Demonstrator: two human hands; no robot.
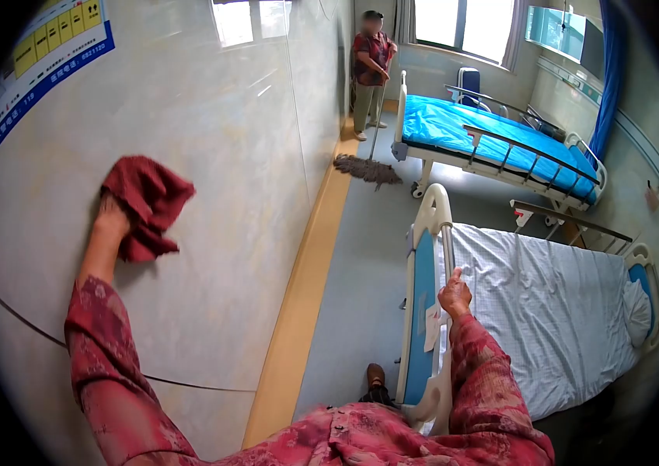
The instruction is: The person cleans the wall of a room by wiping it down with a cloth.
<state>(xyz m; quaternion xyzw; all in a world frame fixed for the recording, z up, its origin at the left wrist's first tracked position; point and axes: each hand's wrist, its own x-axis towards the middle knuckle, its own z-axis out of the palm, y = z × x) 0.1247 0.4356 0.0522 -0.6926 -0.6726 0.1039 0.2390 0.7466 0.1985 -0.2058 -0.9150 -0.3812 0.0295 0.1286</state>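
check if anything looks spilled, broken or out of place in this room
Nothing looks spilled or broken. The white sheet on the nearer bed is creased, so slightly untidy. The red cloth at the wall isn't stray: the left hand holds it.
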